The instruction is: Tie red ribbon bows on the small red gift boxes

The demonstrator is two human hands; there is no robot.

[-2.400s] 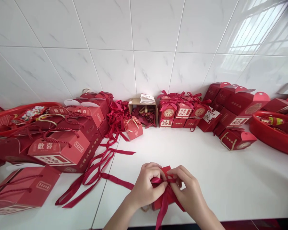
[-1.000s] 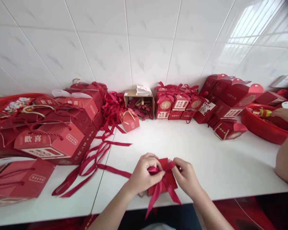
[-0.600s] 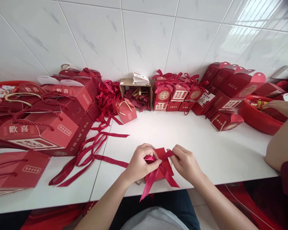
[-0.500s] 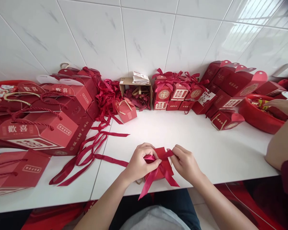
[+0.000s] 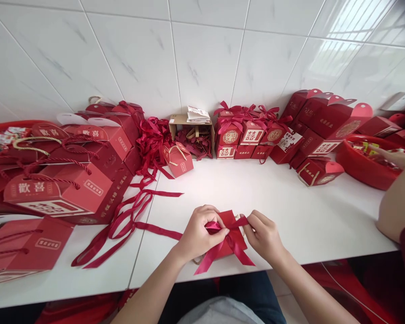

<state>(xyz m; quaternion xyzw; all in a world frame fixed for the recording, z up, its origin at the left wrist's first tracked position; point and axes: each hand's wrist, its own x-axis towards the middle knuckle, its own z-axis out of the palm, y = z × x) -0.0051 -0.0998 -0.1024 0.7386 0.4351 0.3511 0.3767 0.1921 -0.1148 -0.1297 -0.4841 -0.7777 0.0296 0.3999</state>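
Observation:
A small red gift box [image 5: 227, 218] sits near the front edge of the white table, partly covered by my hands. Across its top lies a shiny dark red ribbon [image 5: 242, 256] in a bow shape, two tails hanging toward me. My left hand [image 5: 202, 234] pinches the ribbon at the bow's middle and left loop, thumb pressed on it. Between thumb and finger, my right hand [image 5: 263, 231] grips the ribbon's right loop, drawn out to the side. Bits of a pale cord handle show beside the box. The knot itself is hidden under my left thumb.
Loose ribbons [image 5: 128, 216] and a ribbon heap [image 5: 153, 144] lie left, near stacked boxes [image 5: 60, 189]. A cardboard box [image 5: 192, 135] and bow-tied boxes [image 5: 245, 135] stand against the tiled wall. Another person's hand [image 5: 398, 157] is over a red basin [image 5: 367, 166] at right.
The view has tilted slightly up, so everything sits a little lower. My hands keep their hold on the ribbon, with little movement. The other person's hand shifts slightly at the basin.

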